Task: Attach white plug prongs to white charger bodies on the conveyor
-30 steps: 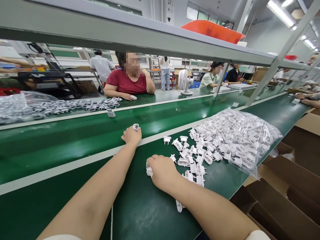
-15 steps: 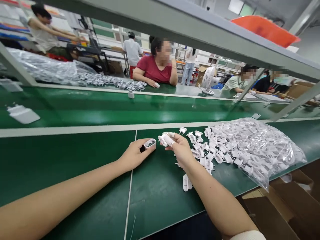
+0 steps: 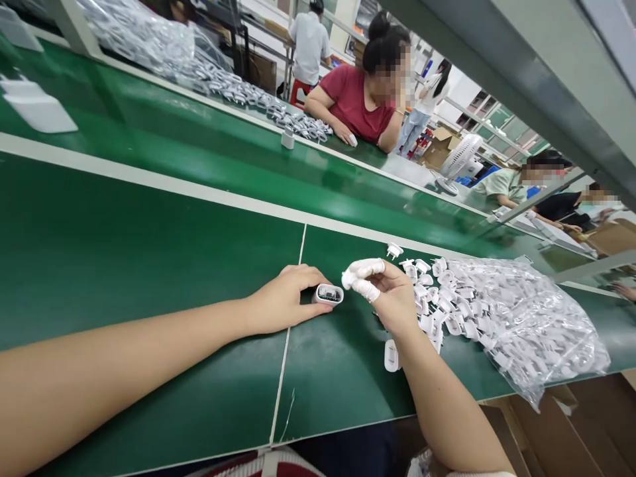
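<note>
My left hand (image 3: 285, 298) is closed around a white charger housing (image 3: 328, 295), its open end facing right with electronic parts visible inside. Just right of that opening, my right hand (image 3: 385, 288) pinches thumb and fingers together, white covers on the fingertips. A white plug cap is between them, almost wholly hidden; only a small white bit shows at the tips. Loose white plug caps (image 3: 424, 298) with metal pins lie behind and right of this hand. One plug cap (image 3: 391, 356) lies apart, by my right forearm.
A clear plastic bag (image 3: 551, 318) of plug caps spills onto the green bench (image 3: 149, 252). Beyond the pale strip (image 3: 199, 189) runs a green channel carrying white chargers (image 3: 40, 106). A person in red (image 3: 355, 99) sits opposite. A grey beam (image 3: 497, 73) crosses overhead.
The view has tilted and shifted. My right hand has turned, so the plug cap seen plainly in its fingers before is now mostly hidden. My left hand still holds the charger housing.
</note>
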The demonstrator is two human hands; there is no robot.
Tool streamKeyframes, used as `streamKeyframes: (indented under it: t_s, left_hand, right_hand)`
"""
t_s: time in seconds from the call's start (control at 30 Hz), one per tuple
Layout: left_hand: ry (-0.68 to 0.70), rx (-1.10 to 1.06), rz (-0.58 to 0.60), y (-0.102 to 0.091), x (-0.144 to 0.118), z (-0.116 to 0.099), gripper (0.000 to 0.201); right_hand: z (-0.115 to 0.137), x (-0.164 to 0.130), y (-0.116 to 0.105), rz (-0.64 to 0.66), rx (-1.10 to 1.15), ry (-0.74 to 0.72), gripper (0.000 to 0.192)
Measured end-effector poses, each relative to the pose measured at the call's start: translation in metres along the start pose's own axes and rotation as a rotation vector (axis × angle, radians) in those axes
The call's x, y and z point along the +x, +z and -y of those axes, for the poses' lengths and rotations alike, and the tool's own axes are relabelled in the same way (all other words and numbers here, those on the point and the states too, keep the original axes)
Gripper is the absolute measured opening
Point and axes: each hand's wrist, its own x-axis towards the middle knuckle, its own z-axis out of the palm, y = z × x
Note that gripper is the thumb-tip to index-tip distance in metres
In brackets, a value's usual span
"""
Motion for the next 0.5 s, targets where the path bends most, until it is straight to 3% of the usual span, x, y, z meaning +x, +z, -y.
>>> streamKeyframes:
  t_s: [0.13, 0.23, 0.3, 0.4, 0.5]
  left_hand:
    - [-0.013, 0.003, -0.014, 0.000, -0.003, 0.003, 0.069]
    - [0.002, -0.004, 0.004, 0.000, -0.002, 0.005, 0.045]
    - [0.017, -0.012, 0.003, 0.001, -0.001, 0.006, 0.034]
    - [0.032, -0.005, -0.015, 0.001, 0.000, 0.005, 0.032]
    - [0.044, 0.011, -0.013, 0.002, 0.000, 0.005, 0.031]
  right_hand:
    - [0.002, -0.002, -0.002, 0.005, -0.237, -0.101, 0.018]
    - [0.006, -0.006, -0.001, -0.037, -0.396, -0.165, 0.036]
    - [0.010, -0.008, -0.001, -0.011, -0.465, -0.187, 0.028]
    - [0.012, -0.010, 0.002, 0.133, -0.589, -0.268, 0.009]
    - [0.007, -0.012, 0.007, 0.221, -0.692, -0.344, 0.018]
